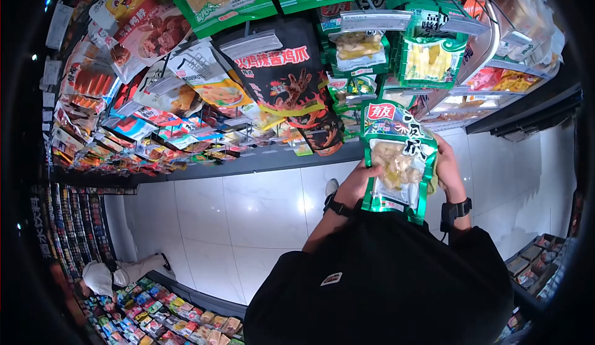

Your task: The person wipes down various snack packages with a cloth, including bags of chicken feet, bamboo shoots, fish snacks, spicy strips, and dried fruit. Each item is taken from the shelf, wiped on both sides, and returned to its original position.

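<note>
A green snack packet [396, 165] is held upright in front of my chest, its clear window showing pale, chunky food. My left hand [358, 182] grips its left edge, with the thumb on the front. On the opposite edge, my right hand [449, 166] closes around the side, its fingers partly hidden behind the packet. Just above hang a green packet with pale yellow pieces [432, 60] and, to the left, a black packet with a chicken foot picture [286, 88].
A rack of hanging snack packets [214, 94] runs along the left and top. White floor tiles [242, 202] lie below it. Another person [102, 277] stands at lower left by a display of packets [164, 314]. Boxed goods [533, 264] sit at lower right.
</note>
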A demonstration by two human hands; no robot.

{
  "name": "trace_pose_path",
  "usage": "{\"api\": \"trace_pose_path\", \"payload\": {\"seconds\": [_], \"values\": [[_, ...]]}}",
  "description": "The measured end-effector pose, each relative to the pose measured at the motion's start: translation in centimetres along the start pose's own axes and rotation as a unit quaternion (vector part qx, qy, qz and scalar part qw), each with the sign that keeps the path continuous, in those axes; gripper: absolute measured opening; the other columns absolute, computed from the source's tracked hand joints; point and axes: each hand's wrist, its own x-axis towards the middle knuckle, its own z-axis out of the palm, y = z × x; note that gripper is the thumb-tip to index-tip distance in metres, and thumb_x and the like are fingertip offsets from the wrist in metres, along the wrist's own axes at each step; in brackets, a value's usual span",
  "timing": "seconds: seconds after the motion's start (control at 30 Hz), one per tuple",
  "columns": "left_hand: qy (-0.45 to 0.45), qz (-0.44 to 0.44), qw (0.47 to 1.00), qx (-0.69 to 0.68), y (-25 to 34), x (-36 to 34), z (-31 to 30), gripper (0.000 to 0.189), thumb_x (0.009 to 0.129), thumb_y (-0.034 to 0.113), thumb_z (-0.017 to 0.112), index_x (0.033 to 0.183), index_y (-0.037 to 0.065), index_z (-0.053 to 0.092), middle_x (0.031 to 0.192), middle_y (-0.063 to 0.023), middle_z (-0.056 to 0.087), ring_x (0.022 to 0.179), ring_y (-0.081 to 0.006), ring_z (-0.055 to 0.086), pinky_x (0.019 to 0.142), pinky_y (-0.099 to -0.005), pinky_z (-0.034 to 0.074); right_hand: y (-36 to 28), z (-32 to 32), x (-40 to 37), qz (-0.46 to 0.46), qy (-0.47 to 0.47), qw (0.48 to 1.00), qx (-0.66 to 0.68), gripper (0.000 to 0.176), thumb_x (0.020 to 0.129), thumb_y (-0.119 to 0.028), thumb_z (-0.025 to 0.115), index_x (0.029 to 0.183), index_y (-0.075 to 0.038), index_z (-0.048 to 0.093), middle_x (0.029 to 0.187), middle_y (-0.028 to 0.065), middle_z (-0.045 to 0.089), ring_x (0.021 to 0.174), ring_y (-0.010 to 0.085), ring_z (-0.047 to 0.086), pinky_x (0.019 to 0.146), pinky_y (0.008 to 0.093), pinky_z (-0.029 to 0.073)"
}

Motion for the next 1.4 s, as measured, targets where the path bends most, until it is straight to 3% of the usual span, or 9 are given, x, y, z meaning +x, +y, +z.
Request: {"api": "trace_pose_path", "payload": {"seconds": [0.23,0.3,0.4,0.5,0.6,0.7,0.8,1.1,1.4], "values": [[0.063,0.133,0.968,0.201,-1.1,2.4,0.9,0.068,0.098,0.008,0.061,0.156,0.013,0.026,0.144,-0.0085,0.044,0.132,-0.0184,0.046,0.111,-0.0352,0.035,1.1,3.4,-2.6,-0.128,-0.016,0.991,-0.041,0.038,0.093,0.0,0.06,0.131,0.001,0.054,0.117,0.0057,0.064,0.107,0.0125,0.058,0.095,0.0287,0.047],[0.134,0.104,0.974,0.153,-2.0,3.0,2.3,0.058,0.105,0.032,0.048,0.156,0.013,0.027,0.147,-0.0089,0.043,0.132,-0.0176,0.047,0.111,-0.0373,0.038,0.9,4.5,-2.8,-0.1,-0.022,0.987,-0.126,0.037,0.093,-0.002,0.062,0.129,0.003,0.053,0.119,0.0108,0.062,0.108,0.0171,0.059,0.095,0.0322,0.046],[-0.055,0.081,0.994,-0.041,-5.3,3.5,-5.7,0.068,0.1,0.057,0.047,0.147,0.008,0.042,0.14,-0.0116,0.054,0.125,-0.0256,0.057,0.106,-0.0447,0.046,-0.3,6.7,-3.1,-0.264,-0.031,0.916,-0.3,0.042,0.087,0.001,0.063,0.128,0.001,0.054,0.12,0.0159,0.059,0.111,0.0292,0.059,0.096,0.0366,0.046],[-0.032,0.056,0.996,-0.059,-3.6,2.7,-4.0,0.074,0.097,0.062,0.047,0.147,0.008,0.042,0.141,-0.0131,0.054,0.124,-0.0274,0.058,0.108,-0.0453,0.045,-1.3,7.2,-2.2,-0.3,-0.048,0.86,-0.41,0.05,0.081,0.001,0.063,0.13,0.0,0.054,0.115,0.019,0.056,0.11,0.0391,0.054,0.094,0.0423,0.047],[-0.028,0.01,0.99,-0.138,-2.2,1.7,-1.2,0.069,0.099,0.057,0.046,0.148,0.009,0.041,0.142,-0.0132,0.053,0.125,-0.0284,0.057,0.108,-0.0463,0.045,-1.4,6.2,0.7,-0.294,0.066,0.792,-0.531,0.05,0.077,-0.002,0.062,0.126,0.001,0.057,0.112,0.0187,0.053,0.104,0.0383,0.053,0.09,0.0462,0.047],[-0.009,-0.012,0.978,-0.21,-3.0,1.8,-2.0,0.063,0.101,0.053,0.043,0.147,0.009,0.043,0.143,-0.0119,0.053,0.124,-0.0297,0.058,0.106,-0.0481,0.046,-1.1,7.5,0.8,-0.331,-0.009,0.81,-0.484,0.046,0.075,-0.002,0.062,0.121,0.002,0.06,0.113,0.0189,0.052,0.106,0.0387,0.053,0.091,0.0449,0.048],[0.133,0.173,0.969,0.116,-5.3,1.9,-6.2,0.059,0.103,0.052,0.039,0.142,0.008,0.048,0.136,-0.0134,0.058,0.119,-0.031,0.061,0.104,-0.0481,0.048,-1.1,10.3,-1.4,-0.38,-0.136,0.784,-0.472,0.046,0.074,-0.004,0.062,0.12,-0.001,0.061,0.113,0.0168,0.053,0.106,0.0356,0.055,0.09,0.0432,0.049],[-0.04,0.06,0.98,-0.188,-4.4,0.7,-5.3,0.057,0.105,0.05,0.037,0.141,0.008,0.048,0.133,-0.0143,0.059,0.118,-0.0311,0.061,0.104,-0.0479,0.049,-2.5,10.2,3.2,-0.358,-0.027,0.737,-0.573,0.049,0.078,-0.003,0.062,0.126,-0.009,0.061,0.108,0.0135,0.054,0.094,0.0321,0.054,0.081,0.0429,0.049],[-0.079,0.09,0.961,-0.248,-3.5,0.3,-7.5,0.057,0.106,0.049,0.034,0.141,0.006,0.048,0.131,-0.0154,0.06,0.116,-0.0311,0.062,0.102,-0.0476,0.05,-3.5,10.3,-2.7,-0.407,-0.179,0.692,-0.569,0.045,0.073,-0.013,0.066,0.117,-0.014,0.067,0.096,0.0053,0.052,0.085,0.0254,0.051,0.077,0.0382,0.049]]}}
